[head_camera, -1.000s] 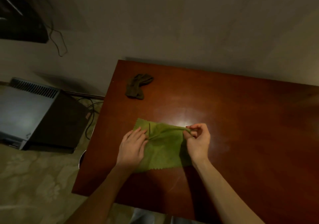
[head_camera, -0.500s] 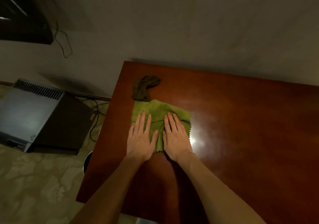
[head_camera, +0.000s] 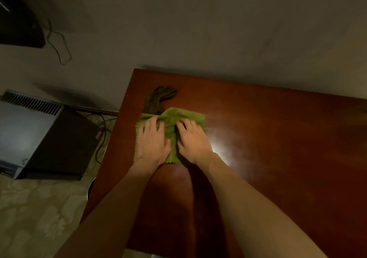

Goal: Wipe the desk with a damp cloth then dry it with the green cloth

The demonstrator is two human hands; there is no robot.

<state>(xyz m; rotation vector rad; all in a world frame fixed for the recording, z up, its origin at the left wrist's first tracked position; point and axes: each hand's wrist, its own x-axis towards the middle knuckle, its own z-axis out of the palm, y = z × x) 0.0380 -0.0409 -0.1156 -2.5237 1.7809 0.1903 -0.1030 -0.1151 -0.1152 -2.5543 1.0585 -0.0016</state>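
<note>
A person's left hand (head_camera: 153, 141) and right hand (head_camera: 192, 139) pressed palm-down, side by side, on a green cloth (head_camera: 187, 116) spread near the far left corner of a reddish wooden desk (head_camera: 278, 138). The fingers lay spread, tips seemingly bent into the bunched fabric, neither hand closed around it. A crumpled dark cloth (head_camera: 158, 98) touched the green cloth's far edge.

Left hand (head_camera: 153, 142), right hand (head_camera: 193, 140) abreast on cloth (head_camera: 188, 114) at desk's (head_camera: 278, 138) left; second cloth (head_camera: 158, 97) touching behind.
</note>
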